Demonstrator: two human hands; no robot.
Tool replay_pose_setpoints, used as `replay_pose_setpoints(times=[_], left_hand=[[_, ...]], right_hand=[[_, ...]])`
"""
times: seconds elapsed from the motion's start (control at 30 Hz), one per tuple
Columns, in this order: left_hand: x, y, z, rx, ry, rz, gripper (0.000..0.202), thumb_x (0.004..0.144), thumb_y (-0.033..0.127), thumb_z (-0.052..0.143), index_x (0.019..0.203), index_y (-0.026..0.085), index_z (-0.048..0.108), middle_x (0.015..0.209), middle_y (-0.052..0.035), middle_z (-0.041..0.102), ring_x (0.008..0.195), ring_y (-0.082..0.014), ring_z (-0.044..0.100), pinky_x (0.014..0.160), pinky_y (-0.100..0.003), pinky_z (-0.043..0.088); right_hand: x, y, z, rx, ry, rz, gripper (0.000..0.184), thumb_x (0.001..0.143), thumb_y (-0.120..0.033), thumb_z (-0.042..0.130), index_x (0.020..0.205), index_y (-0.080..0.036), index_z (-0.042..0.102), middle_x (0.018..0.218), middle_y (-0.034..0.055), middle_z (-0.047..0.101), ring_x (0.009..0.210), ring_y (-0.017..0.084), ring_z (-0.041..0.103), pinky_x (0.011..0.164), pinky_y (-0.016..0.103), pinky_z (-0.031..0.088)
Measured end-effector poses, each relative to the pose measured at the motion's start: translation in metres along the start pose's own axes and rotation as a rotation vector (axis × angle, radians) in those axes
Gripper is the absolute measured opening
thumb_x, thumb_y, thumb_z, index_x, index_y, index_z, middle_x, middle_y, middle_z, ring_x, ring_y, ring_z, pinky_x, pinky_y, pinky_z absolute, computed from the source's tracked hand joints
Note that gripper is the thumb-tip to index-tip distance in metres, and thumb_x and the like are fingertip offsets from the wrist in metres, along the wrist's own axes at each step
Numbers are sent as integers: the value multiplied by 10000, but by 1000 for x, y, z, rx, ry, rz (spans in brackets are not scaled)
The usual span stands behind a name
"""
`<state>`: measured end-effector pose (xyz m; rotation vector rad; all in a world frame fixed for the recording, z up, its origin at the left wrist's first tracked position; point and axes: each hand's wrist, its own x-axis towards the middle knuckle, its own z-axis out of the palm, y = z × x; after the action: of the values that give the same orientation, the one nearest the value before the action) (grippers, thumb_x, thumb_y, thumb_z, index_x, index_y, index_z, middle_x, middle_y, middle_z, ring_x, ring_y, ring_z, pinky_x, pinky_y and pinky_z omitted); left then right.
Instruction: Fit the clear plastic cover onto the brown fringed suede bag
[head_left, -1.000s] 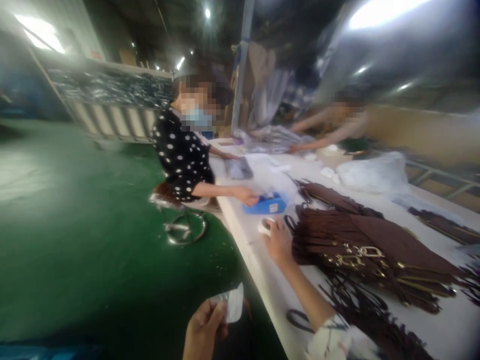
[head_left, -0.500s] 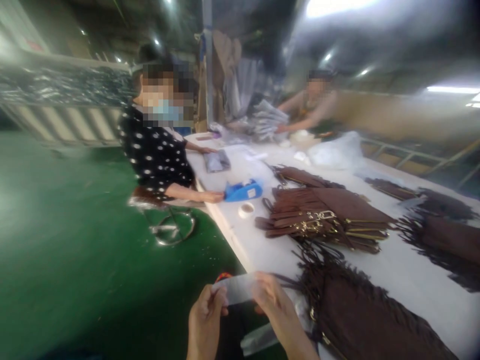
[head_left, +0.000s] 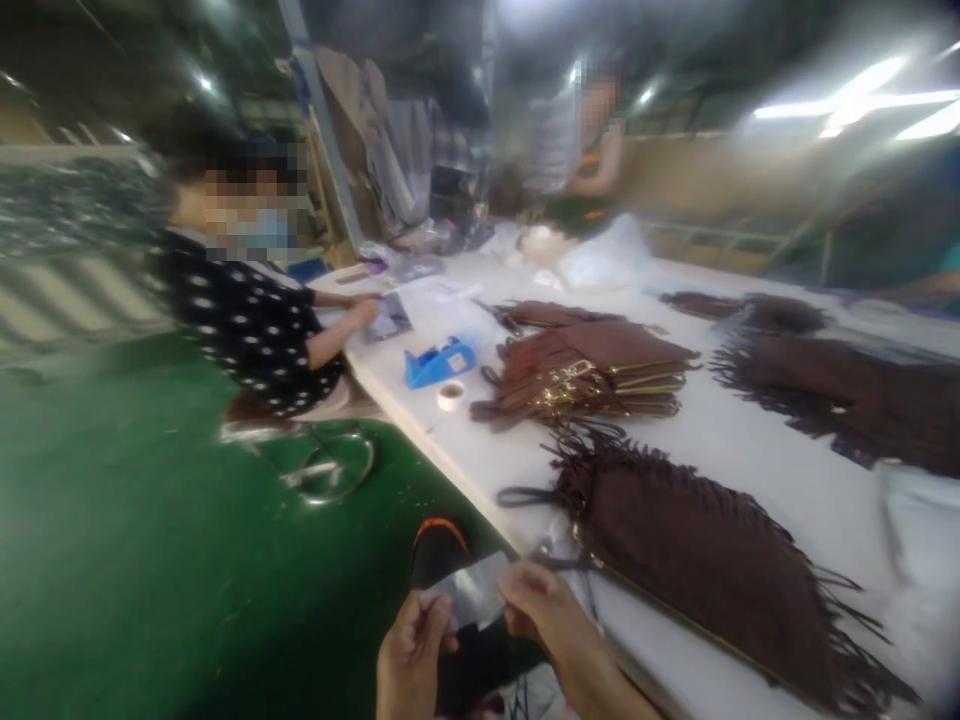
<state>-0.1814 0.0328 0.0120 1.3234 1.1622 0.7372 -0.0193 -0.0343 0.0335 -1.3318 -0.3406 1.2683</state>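
A small translucent plastic sheet (head_left: pixel 471 592) is stretched between my hands, low in the view beside the table edge. My left hand (head_left: pixel 415 635) pinches its left end between thumb and fingers. At the other end, my right hand (head_left: pixel 536 605) is closed on the sheet's right edge. Just right of my hands, a brown fringed bag (head_left: pixel 697 545) lies flat on the white table (head_left: pixel 465 460), its loop strap towards me.
A stack of brown bags with gold zips (head_left: pixel 592 370) lies further up the table. Near it are a blue tape dispenser (head_left: pixel 439 362) and a tape roll (head_left: pixel 451 396). A seated co-worker (head_left: pixel 240 310) handles a grey packet (head_left: pixel 390 318). More fringed bags (head_left: pixel 862 395) lie right.
My view has swung to the right. The sheet remains between my hands, now tilted. The seated co-worker has let go of the tape dispenser and has both hands at the grey packet.
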Motion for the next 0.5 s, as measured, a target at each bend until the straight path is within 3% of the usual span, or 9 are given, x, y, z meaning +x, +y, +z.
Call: replay_pose_setpoints(times=[0.1, 0.17, 0.27, 0.33, 0.4, 0.5], left_hand=[[-5, -6, -3, 22, 45, -42, 425, 766, 528, 634, 1003, 174, 637, 864, -51, 703, 801, -220, 664, 730, -302, 522], [-8, 0, -3, 105, 30, 2, 487, 775, 495, 634, 1146, 181, 590, 1069, -100, 691, 961, -254, 654, 862, -362, 508], [-11, 13, 5, 194, -207, 107, 448, 803, 418, 628, 1196, 208, 583, 1175, -111, 659, 1065, -262, 610, 948, -387, 459], [-12, 16, 16, 98, -470, 71, 394, 789, 382, 658, 1135, 198, 620, 1120, -102, 683, 1033, -257, 618, 918, -366, 467], [-12, 12, 28, -69, -666, -55, 309, 753, 373, 704, 974, 164, 652, 912, -69, 715, 836, -213, 645, 760, -300, 491], [-12, 2, 42, -213, -718, -200, 304, 671, 369, 782, 726, 147, 581, 607, 17, 612, 544, -106, 512, 515, -203, 353]], right_hand=[[-15, 13, -15, -264, 90, -135, 410, 754, -545, 662, 613, -190, 512, 505, -61, 471, 482, 88, 410, 489, 221, 297], [-29, 18, -22, -403, 113, -161, 360, 803, -482, 623, 618, -191, 521, 527, -57, 471, 512, 98, 419, 502, 229, 291], [-46, 18, -28, -477, 71, -161, 292, 821, -403, 611, 636, -192, 532, 559, -49, 504, 543, 109, 442, 519, 231, 309], [-55, 17, -31, -523, 62, -184, 259, 824, -372, 611, 650, -192, 545, 577, -45, 526, 562, 116, 460, 529, 230, 318], [-60, 15, -35, -585, 84, -209, 245, 828, -360, 611, 657, -193, 557, 588, -44, 539, 577, 121, 474, 536, 230, 317], [-63, 15, -44, -648, 125, -220, 247, 846, -361, 589, 663, -197, 560, 590, -48, 544, 579, 124, 482, 541, 234, 310]])
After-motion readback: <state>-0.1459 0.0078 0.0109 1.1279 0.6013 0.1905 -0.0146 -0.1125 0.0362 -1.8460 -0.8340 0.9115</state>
